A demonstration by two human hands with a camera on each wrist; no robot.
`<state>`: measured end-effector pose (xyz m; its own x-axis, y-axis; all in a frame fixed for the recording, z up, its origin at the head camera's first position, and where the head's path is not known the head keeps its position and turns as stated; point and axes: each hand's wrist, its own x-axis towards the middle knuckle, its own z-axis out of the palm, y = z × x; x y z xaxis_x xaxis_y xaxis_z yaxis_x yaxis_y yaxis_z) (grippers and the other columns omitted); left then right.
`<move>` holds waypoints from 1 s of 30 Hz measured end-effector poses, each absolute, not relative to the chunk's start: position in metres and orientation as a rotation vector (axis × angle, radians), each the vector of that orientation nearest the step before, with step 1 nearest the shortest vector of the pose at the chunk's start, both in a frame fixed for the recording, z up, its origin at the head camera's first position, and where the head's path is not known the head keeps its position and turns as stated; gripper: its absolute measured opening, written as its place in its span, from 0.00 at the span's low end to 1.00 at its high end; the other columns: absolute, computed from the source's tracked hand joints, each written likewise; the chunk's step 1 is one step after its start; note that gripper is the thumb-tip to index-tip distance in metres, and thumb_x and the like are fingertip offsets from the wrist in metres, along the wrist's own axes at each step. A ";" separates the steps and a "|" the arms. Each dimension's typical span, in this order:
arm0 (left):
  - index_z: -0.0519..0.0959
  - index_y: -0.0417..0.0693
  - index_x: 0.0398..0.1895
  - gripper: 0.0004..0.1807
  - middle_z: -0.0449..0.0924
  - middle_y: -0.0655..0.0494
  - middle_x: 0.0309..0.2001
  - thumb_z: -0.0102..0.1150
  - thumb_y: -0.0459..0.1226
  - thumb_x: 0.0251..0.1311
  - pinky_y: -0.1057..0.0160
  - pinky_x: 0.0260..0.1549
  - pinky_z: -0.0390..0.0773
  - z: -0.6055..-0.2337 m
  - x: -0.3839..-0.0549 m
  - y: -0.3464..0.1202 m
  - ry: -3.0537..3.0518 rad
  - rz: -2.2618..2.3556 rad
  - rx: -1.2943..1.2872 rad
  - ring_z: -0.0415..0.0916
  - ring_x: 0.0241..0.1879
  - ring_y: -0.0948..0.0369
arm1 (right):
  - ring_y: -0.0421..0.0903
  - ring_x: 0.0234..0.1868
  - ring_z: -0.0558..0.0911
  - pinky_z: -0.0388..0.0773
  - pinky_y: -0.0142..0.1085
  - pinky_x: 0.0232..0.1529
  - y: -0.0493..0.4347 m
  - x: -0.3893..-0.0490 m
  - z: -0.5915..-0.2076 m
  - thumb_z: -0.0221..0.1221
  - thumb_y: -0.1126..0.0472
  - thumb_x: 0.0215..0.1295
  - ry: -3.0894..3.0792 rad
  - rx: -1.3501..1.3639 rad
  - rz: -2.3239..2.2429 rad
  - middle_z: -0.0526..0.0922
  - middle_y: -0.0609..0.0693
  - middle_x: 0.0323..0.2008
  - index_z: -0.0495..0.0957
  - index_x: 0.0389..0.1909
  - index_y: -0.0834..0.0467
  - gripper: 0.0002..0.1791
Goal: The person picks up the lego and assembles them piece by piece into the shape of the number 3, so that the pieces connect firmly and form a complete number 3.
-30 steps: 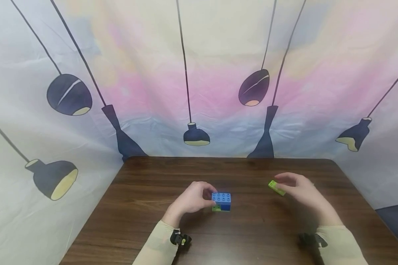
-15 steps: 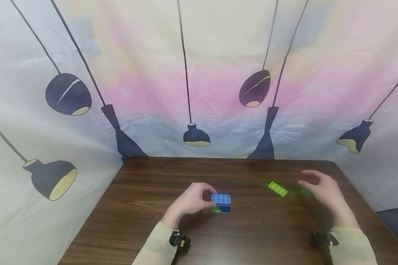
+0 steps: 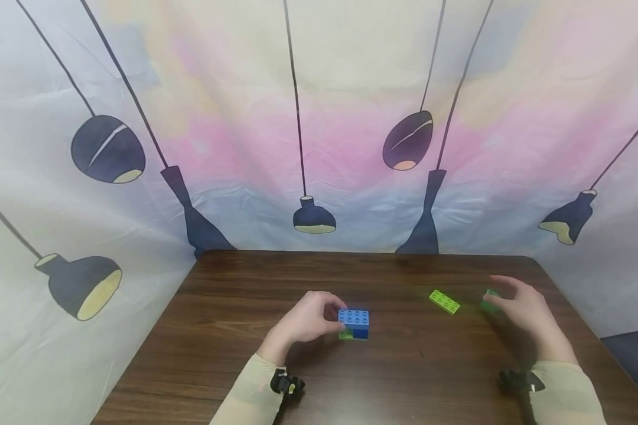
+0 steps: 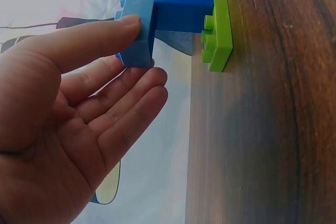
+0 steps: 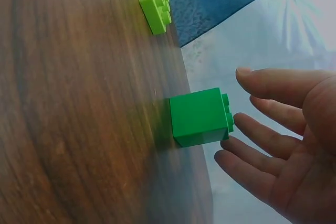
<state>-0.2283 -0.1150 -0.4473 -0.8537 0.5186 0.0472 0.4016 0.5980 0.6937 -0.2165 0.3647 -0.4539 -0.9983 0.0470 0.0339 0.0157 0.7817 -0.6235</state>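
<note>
On the table, my left hand [image 3: 309,317] pinches the left end of a small stack of toy building bricks. The stack has a light blue plate [image 4: 140,3] on top, a darker blue brick [image 4: 184,1] in the middle and a lime green plate [image 4: 222,30] at the bottom. In the left wrist view, my thumb lies on the light blue plate and the fingers reach behind it. My right hand [image 3: 525,307] hovers at a green brick [image 5: 199,116], thumb and fingers spread apart. The green brick stands studs up on the table, just beyond the fingertips in the right wrist view.
A loose lime green plate [image 3: 444,301] lies studs up between the stack and the green brick. The brown wooden table [image 3: 393,383] ends at a cloth backdrop [image 3: 351,147] printed with hanging lamps.
My right hand has moved right, away from the loose lime green plate and over to the green brick. The left hand has stayed on the stack.
</note>
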 end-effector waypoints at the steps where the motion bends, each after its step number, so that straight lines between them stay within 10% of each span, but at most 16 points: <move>1: 0.88 0.49 0.49 0.15 0.85 0.62 0.41 0.79 0.37 0.61 0.62 0.39 0.84 -0.447 -0.228 -0.115 2.663 1.096 0.773 0.82 0.39 0.65 | 0.82 0.72 0.61 0.64 0.75 0.61 0.365 -0.217 -0.454 0.64 0.48 0.77 -2.923 -0.052 1.025 0.63 0.79 0.73 0.66 0.75 0.70 0.39; 30: 0.88 0.50 0.49 0.15 0.85 0.63 0.40 0.79 0.37 0.61 0.63 0.38 0.83 -0.448 -0.228 -0.116 2.654 1.109 0.764 0.82 0.38 0.65 | 0.84 0.66 0.65 0.65 0.77 0.61 0.371 -0.219 -0.467 0.63 0.46 0.75 -3.050 -0.139 1.000 0.63 0.84 0.68 0.61 0.75 0.74 0.43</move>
